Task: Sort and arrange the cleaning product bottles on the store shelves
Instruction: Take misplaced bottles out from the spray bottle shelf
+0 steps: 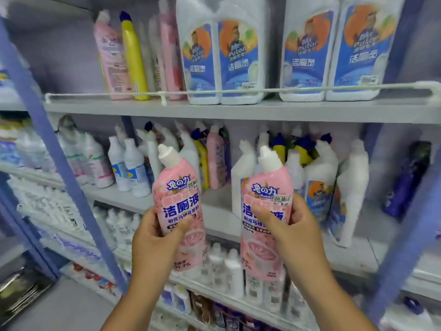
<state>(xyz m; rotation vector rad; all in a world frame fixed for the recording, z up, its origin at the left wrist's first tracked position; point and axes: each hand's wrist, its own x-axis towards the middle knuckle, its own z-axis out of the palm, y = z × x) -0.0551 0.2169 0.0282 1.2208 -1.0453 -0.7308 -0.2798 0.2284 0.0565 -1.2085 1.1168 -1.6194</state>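
Two in hand right now — left hand [152, 244] wraps its fingers round a pink plastic toilet-cleaner bottle w/ white angled cap [179, 211], right hand [293, 235] grips a matching second pink bottle [262, 225], thumb across the label. Both are held upright in front of the middle grey shelf [214, 218], neither resting on it. Top shelf looks partly sorted: big white jugs w/ blue labels [222, 58] lined up, a pink bottle [112, 58] and a yellow bottle [133, 58] leaning at the left. Middle shelf is a jumble of white, yellow and pink bottles — I'd say plenty left, approx. midway at best.
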